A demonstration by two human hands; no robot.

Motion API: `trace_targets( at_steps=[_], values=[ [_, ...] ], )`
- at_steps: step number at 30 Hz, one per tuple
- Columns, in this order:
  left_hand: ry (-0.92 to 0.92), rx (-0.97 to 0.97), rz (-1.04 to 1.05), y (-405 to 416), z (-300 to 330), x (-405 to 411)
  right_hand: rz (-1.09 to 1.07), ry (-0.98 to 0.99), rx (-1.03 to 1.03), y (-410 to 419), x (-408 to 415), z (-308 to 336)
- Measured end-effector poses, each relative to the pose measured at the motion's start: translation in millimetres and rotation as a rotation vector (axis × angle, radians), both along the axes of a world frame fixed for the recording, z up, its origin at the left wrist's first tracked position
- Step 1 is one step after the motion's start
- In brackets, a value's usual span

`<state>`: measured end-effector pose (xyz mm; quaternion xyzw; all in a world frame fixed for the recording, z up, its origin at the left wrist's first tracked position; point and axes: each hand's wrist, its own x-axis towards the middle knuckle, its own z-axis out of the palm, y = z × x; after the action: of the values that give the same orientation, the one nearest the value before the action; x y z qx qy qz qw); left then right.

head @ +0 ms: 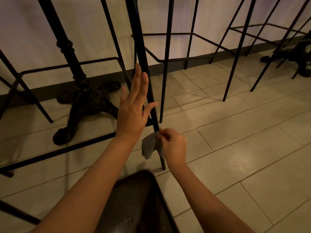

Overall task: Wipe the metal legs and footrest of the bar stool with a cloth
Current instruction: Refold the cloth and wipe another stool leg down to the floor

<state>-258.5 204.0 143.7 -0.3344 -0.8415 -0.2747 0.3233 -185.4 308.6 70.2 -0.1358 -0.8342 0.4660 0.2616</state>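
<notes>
- Stool leg [144, 64], black metal and slanted, ran from the top middle of the view down to the tiled floor [235, 140], its foot just beside a dark brown seat [134, 202] at the bottom edge.
- Low on that leg, the right hand [173, 145] gripped a grey cloth [149, 147], fingers curled round it and pressing it to the metal; a loose fold of the cloth hung to the left of the leg.
- The left hand [134, 105] was held flat with straight fingers, just left of the leg and higher up; its thumb reached across the leg, though contact could not be told.
- A black footrest bar [58, 152] stretched away to the left from behind the left wrist, low over the floor.
- More thin-legged stools [235, 52] stood along the pale wall [84, 31].
- An ornate black table base [84, 101] stood on the floor to the left.
</notes>
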Motion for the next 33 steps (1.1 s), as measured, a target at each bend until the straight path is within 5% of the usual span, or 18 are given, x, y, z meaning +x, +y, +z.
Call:
trace_targets(
  at_steps=[9, 21, 33],
  values=[
    [-0.006, 0.043, -0.03, 2, -9, -1, -0.03, 0.163, 0.026, -3, -8, 12],
    [-0.065, 0.034, -0.091, 0, -28, 0, -0.042, -0.123, -0.012, 2, 8, -46],
    [-0.145, 0.062, -0.163, -1, -25, 4, -0.101, 0.121, -0.013, -14, -3, -17]
  ],
)
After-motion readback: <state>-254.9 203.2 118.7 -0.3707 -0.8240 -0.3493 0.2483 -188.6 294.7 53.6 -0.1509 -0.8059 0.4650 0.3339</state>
